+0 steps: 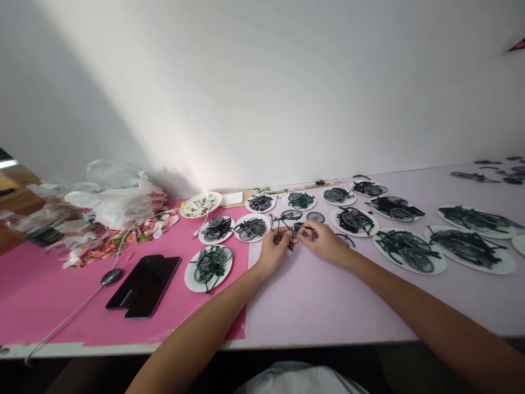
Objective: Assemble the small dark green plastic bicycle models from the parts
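My left hand [274, 253] is closed around a dark green model bicycle frame [282, 221], raised a little off the lilac table top. My right hand [322, 239] pinches at the frame's right side, beside a thin dark part [304, 227]. The fingers partly hide what they grip, so I cannot tell whether that part is joined to the frame. Just beyond the hands lie a loose grey spoked wheel [315, 217] and another wheel [292, 215] with green on it. A thin black piece [345, 239] rests right of my right hand.
White plates of black and green bicycle parts, such as this plate [188, 278], stand on both sides. Farther left are a phone-like black slab [150, 287], a computer mouse [112, 276] with its cable, pink-green scraps [104, 249] and a plastic bag [117, 202]. A wall rises behind.
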`<action>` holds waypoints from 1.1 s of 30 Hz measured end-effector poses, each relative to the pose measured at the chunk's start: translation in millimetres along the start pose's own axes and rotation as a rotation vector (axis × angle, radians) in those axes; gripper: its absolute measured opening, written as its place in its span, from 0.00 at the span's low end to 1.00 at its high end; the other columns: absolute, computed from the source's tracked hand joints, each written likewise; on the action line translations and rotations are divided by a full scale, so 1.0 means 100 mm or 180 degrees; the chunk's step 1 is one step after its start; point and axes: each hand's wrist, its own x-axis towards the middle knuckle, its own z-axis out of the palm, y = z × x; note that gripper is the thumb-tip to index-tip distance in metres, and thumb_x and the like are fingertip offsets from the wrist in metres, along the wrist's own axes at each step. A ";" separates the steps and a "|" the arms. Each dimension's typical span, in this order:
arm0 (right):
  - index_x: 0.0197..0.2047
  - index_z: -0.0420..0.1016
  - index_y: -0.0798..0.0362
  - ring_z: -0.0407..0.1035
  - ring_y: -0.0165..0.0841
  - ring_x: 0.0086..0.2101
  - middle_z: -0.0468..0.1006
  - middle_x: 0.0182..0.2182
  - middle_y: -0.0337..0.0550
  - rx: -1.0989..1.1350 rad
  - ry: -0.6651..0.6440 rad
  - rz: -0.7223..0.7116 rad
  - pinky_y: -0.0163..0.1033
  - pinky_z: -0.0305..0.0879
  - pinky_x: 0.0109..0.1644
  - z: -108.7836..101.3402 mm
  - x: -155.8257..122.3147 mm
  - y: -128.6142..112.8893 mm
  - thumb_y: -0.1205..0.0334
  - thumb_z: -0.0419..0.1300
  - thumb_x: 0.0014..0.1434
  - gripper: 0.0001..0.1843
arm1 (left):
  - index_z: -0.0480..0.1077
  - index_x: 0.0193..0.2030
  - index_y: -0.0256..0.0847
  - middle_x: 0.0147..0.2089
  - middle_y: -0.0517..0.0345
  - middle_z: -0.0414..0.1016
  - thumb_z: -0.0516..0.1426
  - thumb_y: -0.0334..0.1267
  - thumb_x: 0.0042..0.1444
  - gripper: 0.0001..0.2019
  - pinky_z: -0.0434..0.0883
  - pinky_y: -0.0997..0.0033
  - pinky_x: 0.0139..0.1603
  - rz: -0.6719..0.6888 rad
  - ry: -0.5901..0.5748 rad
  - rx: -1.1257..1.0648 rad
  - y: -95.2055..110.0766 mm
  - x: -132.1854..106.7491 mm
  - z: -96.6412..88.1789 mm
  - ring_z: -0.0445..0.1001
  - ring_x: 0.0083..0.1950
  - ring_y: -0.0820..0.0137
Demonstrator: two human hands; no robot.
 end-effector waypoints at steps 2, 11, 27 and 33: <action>0.34 0.68 0.49 0.61 0.31 0.27 0.73 0.29 0.38 -0.0008 0.0010 0.0002 0.37 0.60 0.32 0.00 0.00 0.01 0.53 0.60 0.60 0.10 | 0.77 0.44 0.33 0.30 0.54 0.76 0.63 0.57 0.57 0.25 0.72 0.70 0.33 0.0025 -0.0026 0.0037 0.01 0.00 -0.01 0.74 0.30 0.70; 0.33 0.68 0.50 0.61 0.31 0.27 0.72 0.28 0.37 -0.0057 0.0012 -0.0024 0.36 0.59 0.32 0.00 0.00 0.02 0.53 0.60 0.60 0.10 | 0.77 0.42 0.34 0.30 0.55 0.75 0.63 0.58 0.57 0.24 0.71 0.71 0.32 0.0052 -0.0038 0.0068 0.03 0.00 0.00 0.71 0.29 0.71; 0.30 0.59 0.49 0.66 0.32 0.29 0.75 0.30 0.38 0.0319 0.0098 0.0264 0.37 0.62 0.35 0.06 0.01 0.03 0.51 0.64 0.56 0.17 | 0.80 0.41 0.34 0.41 0.47 0.82 0.64 0.52 0.57 0.20 0.68 0.70 0.37 0.0068 0.0169 0.0346 -0.03 0.02 -0.03 0.72 0.34 0.70; 0.28 0.51 0.47 0.67 0.34 0.30 0.78 0.31 0.40 0.0700 0.0068 0.0553 0.38 0.63 0.34 0.05 0.02 -0.02 0.45 0.68 0.52 0.27 | 0.80 0.43 0.33 0.30 0.54 0.77 0.66 0.53 0.55 0.22 0.67 0.71 0.36 -0.0059 0.0107 0.0114 0.02 0.01 -0.02 0.71 0.31 0.70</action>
